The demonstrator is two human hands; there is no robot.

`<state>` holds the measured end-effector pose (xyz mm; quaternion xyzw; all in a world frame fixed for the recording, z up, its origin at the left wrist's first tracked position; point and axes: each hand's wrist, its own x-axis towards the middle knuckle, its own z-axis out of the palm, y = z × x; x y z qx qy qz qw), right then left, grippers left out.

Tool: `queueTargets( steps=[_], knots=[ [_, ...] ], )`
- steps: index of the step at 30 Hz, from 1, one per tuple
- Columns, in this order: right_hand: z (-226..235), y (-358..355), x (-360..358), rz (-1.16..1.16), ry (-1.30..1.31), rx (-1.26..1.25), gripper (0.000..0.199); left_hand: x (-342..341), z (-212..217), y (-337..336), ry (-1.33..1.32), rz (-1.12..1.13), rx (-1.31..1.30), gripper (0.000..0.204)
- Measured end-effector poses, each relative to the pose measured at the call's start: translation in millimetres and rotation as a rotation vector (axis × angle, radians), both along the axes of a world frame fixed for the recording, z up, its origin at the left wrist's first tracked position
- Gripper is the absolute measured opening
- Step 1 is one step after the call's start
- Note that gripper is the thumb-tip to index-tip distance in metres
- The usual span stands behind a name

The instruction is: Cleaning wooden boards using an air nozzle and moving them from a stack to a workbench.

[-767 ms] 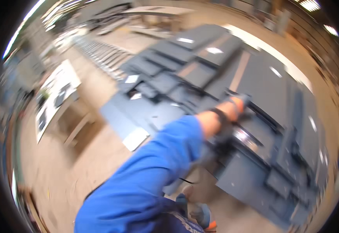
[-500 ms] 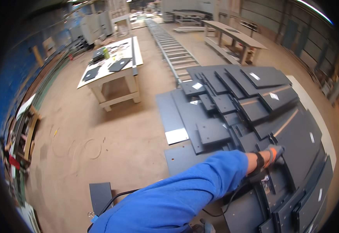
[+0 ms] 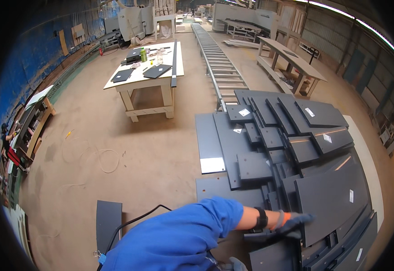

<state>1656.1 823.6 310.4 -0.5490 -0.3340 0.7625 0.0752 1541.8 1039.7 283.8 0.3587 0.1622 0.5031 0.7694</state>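
Observation:
My left hand [image 3: 294, 223], in a grey glove with an orange cuff, reaches across to the right. It grips the left edge of a large dark grey panel [image 3: 330, 203], fingers over the top face; motion blurs them. A white label sits near that panel's right side. The panel lies tilted over other dark panels in a broad, uneven pile [image 3: 255, 167]. Below my left forearm, at the lower picture edge, a bit of my gloved right hand [image 3: 236, 264] shows. Its fingers are mostly cut off, and what it touches is hidden.
A roller conveyor [image 3: 219, 63] runs away behind the pile. Left of it stands a white-topped workbench [image 3: 136, 80] with panels and a green bottle; a long wooden bench [image 3: 292, 58] is at right. A black cable [image 3: 138, 221] passes a loose floor panel [image 3: 108, 221].
The large panel has shifted left and toward me, covering more of the wooden strip behind it. My left hand has come back leftward with it. The view has tilted up.

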Motion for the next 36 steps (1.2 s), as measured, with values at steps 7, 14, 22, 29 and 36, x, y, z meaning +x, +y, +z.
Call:
queueTargets(
  steps=[7,14,22,29,36],
  knots=[
    [-25,-7,14,-0.187,-0.014,0.206,0.043,-32,-1,1,0.708,0.393,0.877,0.06],
    [-80,-5,70,-0.397,0.474,0.024,0.045,-143,87,-82,0.113,0.014,-0.444,0.043],
    [-7,84,6,-0.636,0.993,0.252,0.066,-188,83,-125,0.208,0.222,-0.194,0.029],
    [17,138,-26,-0.79,1.424,0.114,0.09,-243,104,-176,0.182,0.534,-0.183,0.039],
    [10,139,-55,-0.633,1.338,0.165,0.057,-299,132,-256,0.35,0.736,-0.224,0.074]
  ],
)
